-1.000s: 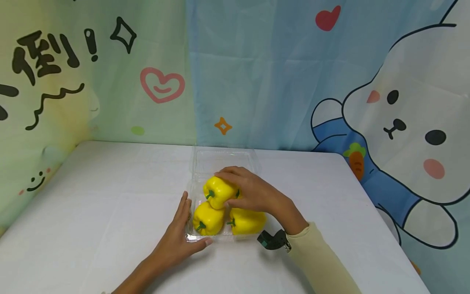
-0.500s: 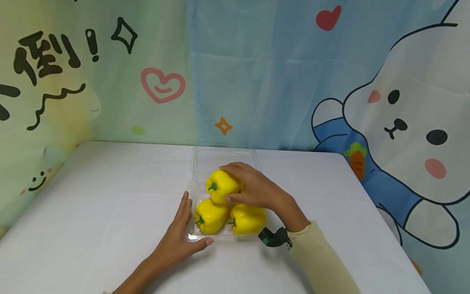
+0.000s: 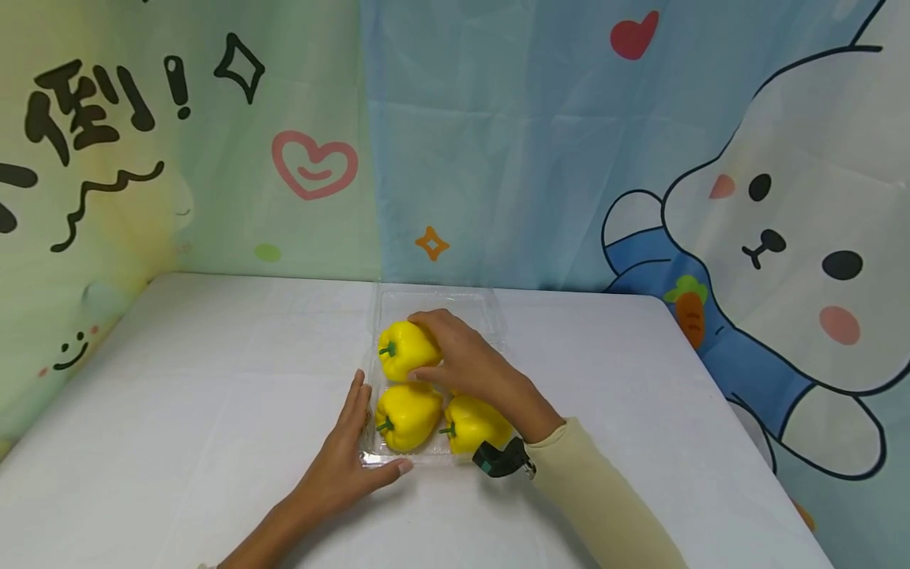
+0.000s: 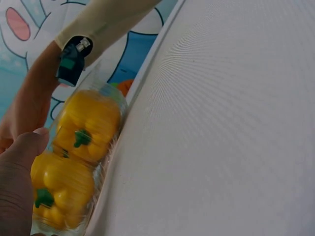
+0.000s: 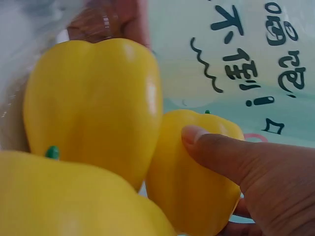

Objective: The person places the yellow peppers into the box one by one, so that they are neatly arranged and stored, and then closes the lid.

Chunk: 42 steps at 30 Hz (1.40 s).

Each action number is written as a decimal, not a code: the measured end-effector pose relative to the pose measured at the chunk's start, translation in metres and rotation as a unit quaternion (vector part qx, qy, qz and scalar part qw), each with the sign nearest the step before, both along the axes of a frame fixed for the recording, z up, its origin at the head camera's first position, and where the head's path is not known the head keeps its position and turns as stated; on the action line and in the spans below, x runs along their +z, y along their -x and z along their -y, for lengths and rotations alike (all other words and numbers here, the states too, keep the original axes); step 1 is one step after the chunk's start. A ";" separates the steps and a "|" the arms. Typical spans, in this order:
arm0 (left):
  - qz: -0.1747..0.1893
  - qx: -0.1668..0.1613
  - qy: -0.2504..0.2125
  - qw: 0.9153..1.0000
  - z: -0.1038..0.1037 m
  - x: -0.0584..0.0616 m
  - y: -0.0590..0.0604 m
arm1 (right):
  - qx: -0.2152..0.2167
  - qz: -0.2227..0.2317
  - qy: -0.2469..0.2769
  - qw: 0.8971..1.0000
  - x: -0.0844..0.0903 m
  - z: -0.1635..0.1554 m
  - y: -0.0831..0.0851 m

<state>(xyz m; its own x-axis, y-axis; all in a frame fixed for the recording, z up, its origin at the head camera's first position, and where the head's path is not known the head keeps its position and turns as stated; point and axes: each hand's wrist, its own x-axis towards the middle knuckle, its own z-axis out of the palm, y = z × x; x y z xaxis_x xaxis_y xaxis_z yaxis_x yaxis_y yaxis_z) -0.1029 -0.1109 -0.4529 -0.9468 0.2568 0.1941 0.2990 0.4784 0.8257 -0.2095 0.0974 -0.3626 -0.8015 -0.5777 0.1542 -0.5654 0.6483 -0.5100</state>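
My right hand (image 3: 462,352) grips a yellow bell pepper (image 3: 407,350) at the back left of a clear plastic clamshell box (image 3: 435,312). In the right wrist view the thumb (image 5: 216,150) presses on that pepper's side. Two more yellow bell peppers sit at the front of the box, one on the left (image 3: 407,419) and one on the right (image 3: 475,425). A sliver of yellow shows beneath my right hand, mostly hidden. My left hand (image 3: 348,458) lies against the box's front left corner, fingers straight along the side and thumb by the front edge.
The box stands on a white-covered table (image 3: 213,411), its lid folded back toward the far edge. A printed cloth backdrop (image 3: 498,158) hangs behind the table. A dark wrist camera (image 3: 501,458) juts from my right sleeve, above the box's front right corner.
My right hand has lifted the gripped pepper back and then moved it left, behind the front left pepper. The front right pepper's far side is now partly covered by my wrist. My left hand stays put.
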 end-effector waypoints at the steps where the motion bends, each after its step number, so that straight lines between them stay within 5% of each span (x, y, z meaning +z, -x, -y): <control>1: 0.002 0.000 0.000 1.000 0.000 0.000 0.000 | -0.003 -0.002 -0.007 1.000 -0.001 0.001 -0.001; 13: 0.001 0.000 0.001 1.000 0.000 -0.002 -0.001 | -0.022 0.019 -0.056 0.998 -0.003 0.000 -0.004; 42: 0.003 0.000 -0.005 1.000 -0.001 -0.001 0.000 | -0.031 0.001 -0.061 0.998 -0.005 0.009 -0.009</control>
